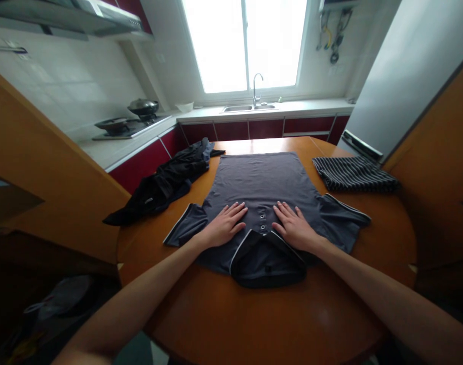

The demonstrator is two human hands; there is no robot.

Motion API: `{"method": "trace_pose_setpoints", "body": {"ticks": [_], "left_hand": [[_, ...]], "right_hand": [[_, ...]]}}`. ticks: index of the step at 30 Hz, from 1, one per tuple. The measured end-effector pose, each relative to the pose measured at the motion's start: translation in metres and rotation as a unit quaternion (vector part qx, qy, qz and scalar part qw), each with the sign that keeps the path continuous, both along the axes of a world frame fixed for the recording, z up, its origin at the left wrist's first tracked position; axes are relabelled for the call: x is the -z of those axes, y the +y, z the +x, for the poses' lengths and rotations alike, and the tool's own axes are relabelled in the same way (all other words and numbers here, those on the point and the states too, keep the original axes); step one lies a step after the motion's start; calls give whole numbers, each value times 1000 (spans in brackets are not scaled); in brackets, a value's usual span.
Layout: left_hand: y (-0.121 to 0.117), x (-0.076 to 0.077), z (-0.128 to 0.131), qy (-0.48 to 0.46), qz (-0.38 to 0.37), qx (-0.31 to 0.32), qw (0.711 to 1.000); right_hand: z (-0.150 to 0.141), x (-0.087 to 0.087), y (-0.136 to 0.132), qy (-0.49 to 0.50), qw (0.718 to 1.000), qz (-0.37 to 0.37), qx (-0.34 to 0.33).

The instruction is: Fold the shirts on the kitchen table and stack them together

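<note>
A dark grey polo shirt (262,177) lies spread front side up on the wooden table, its collar toward me and its hem toward the window. White trim edges the collar and both sleeves, which stick out to either side. My left hand (226,223) rests flat on the chest, left of the buttoned placket. On the placket's other side, my right hand (294,225) also lies flat with fingers spread. Both hands touch the fabric, and neither grips it.
A heap of dark clothes (170,177) lies on the table's left side. Striped folded fabric (355,173) sits at the right. Beyond the round wooden table (269,319) are a sink (237,108), a stove (132,128) with pans, and a fridge (398,76).
</note>
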State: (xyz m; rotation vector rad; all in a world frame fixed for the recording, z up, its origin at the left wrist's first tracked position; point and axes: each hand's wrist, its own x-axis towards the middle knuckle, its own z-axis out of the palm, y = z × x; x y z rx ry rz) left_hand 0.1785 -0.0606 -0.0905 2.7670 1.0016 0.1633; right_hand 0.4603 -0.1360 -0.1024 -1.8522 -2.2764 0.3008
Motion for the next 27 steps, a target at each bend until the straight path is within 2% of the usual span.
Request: {"method": "trace_pose_setpoints", "body": {"ticks": [5,8,12,15,18,20,22,25,27], "left_hand": [[4,2,-2,13,5,-12,1000],[2,1,-4,12,2,-21,1000],[2,-5,6,5,-15,-19,1000],[10,-8,36,11,-18,17,1000],[29,-4,73,17,-5,45,999],[49,1,83,21,4,36,999],[73,3,73,32,11,9,999],[109,2,30,62,18,-77,995],[127,-1,6,82,15,-145,986]], "right_hand": [[20,0,11,-12,992,-18,122],[23,1,10,-13,989,-19,145],[7,0,12,-15,996,0,91],[-13,-3,30,-15,1000,10,2],[-22,-6,57,-17,999,11,-40],[-13,-5,74,-20,999,15,-35],[9,-3,85,-28,999,14,-11],[51,1,93,-47,997,2,54],[66,2,98,-52,995,-12,88]]}}
